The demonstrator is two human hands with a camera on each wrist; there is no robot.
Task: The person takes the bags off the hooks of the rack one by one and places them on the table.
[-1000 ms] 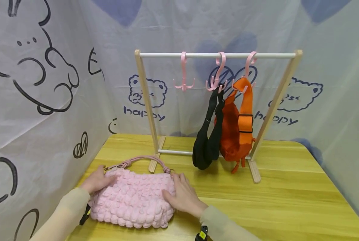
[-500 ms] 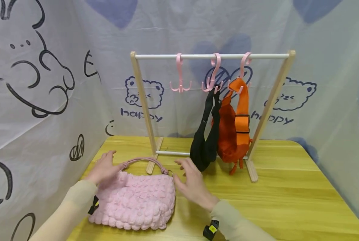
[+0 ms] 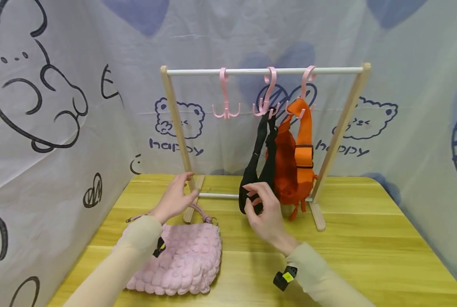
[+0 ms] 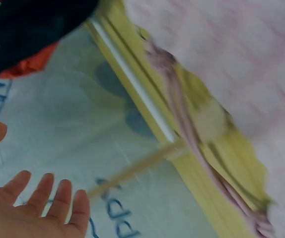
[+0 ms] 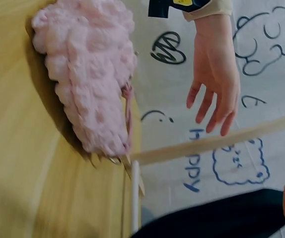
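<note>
A puffy pink handbag (image 3: 190, 260) lies on the table, its handle partly behind my left wrist. Just above the bag's back edge, my left hand (image 3: 174, 199) is raised with fingers extended and nothing in them. In the left wrist view those fingers (image 4: 58, 206) are spread. My right hand (image 3: 267, 213) hovers before the lower part of a black bag (image 3: 269, 170), overlapping it in the head view, with thumb and forefinger apart. The black bag hangs by its strap from the middle pink hook (image 3: 267, 102). Beside it an orange bag (image 3: 284, 170) hangs from the right hook.
A wooden rack with a white top bar (image 3: 198, 72) stands at the back of the yellow table (image 3: 359, 238). The left pink hook (image 3: 226, 98) has no bag on it. Printed cloth (image 3: 59, 170) encloses the table at the back and sides.
Both hands have let go of the pink handbag and moved up and right: the left past its back edge, the right in front of the black bag. The view has shifted slightly right.
</note>
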